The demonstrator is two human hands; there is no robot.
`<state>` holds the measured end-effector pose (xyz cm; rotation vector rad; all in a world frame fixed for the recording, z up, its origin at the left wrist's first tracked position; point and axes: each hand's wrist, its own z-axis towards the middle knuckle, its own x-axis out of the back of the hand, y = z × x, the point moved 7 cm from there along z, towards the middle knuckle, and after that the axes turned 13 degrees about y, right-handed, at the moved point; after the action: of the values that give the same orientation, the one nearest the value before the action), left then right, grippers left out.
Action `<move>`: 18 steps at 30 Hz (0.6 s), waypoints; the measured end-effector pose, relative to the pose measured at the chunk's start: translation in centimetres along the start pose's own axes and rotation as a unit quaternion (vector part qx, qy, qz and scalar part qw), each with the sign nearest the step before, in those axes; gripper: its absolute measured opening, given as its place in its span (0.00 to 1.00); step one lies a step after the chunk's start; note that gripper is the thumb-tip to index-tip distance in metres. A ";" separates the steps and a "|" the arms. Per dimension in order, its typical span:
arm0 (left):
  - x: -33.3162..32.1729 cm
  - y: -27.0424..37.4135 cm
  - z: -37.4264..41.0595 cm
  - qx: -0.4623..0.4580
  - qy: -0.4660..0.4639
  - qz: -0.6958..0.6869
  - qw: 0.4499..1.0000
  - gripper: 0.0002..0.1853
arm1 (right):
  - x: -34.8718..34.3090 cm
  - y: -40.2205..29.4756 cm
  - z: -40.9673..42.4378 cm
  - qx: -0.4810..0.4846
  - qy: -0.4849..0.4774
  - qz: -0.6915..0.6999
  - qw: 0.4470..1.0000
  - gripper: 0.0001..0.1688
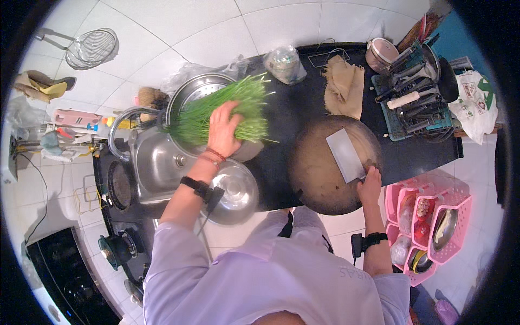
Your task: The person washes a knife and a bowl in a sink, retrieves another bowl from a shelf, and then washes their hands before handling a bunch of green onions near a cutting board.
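My left hand [224, 130] is on a large bundle of long green chives or similar stalks [243, 101], its fingers spread over them; whether it grips them is unclear. The bundle lies partly over a perforated steel colander [195, 87] beside the sink. My right hand [370, 185] is closed around the handle of a cleaver [345, 154], whose broad blade lies over a round wooden chopping board [321, 174]. Below my left hand sits a shiny steel bowl [235, 191].
A steel sink [158, 162] with a curved faucet [118, 122] is at left. Behind the board lies a tan cloth [345, 87], near a plastic bag [284, 65]. A teal rack of knives and utensils [390, 126] stands at right, above pink baskets [447, 248].
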<state>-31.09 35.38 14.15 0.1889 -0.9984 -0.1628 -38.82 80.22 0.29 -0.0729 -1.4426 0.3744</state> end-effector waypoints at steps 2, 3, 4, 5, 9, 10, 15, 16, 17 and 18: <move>-0.3 -0.6 -0.6 0.033 -0.029 0.026 0.999 0.22 | -0.6 -0.2 0.1 0.012 -0.016 -0.022 1.000 0.24; -0.6 -1.0 -1.0 0.050 -0.044 0.037 0.997 0.21 | -0.6 -0.4 0.0 0.017 -0.025 -0.035 0.999 0.23; -0.6 -1.0 -1.1 0.030 -0.023 0.028 0.999 0.20 | -0.6 -0.4 0.0 -0.004 -0.038 -0.005 0.999 0.23; -0.7 -1.1 -1.2 0.021 -0.022 0.012 0.999 0.20 | -0.5 -0.4 0.1 -0.026 -0.052 0.026 0.998 0.23; -0.4 -0.9 -1.2 0.016 -0.029 -0.054 0.998 0.20 | -0.5 -0.9 -0.1 -0.041 -0.056 0.208 0.976 0.21; -0.1 -0.8 -1.1 0.018 -0.033 -0.066 0.997 0.21 | -0.8 -1.5 -0.1 -0.045 -0.070 0.241 0.967 0.20; 0.7 -1.5 -1.7 0.061 -0.055 -0.065 0.994 0.30 | -1.1 -9.2 0.6 -0.118 -0.208 0.367 0.899 0.15; 0.5 -1.5 -1.7 0.079 -0.049 -0.080 0.992 0.33 | -1.6 -10.5 0.7 -0.114 -0.216 0.392 0.887 0.15; 0.4 -1.6 -1.6 0.097 -0.042 -0.096 0.990 0.36 | -2.6 -11.7 0.8 -0.110 -0.224 0.418 0.874 0.14; 0.6 -1.4 -1.4 0.092 -0.076 -0.067 0.991 0.45 | -3.3 -13.1 1.1 -0.103 -0.234 0.446 0.858 0.14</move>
<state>-29.66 34.00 13.56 0.4172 -1.1534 -0.2093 -37.40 66.75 0.91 -0.9039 -1.8675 1.0469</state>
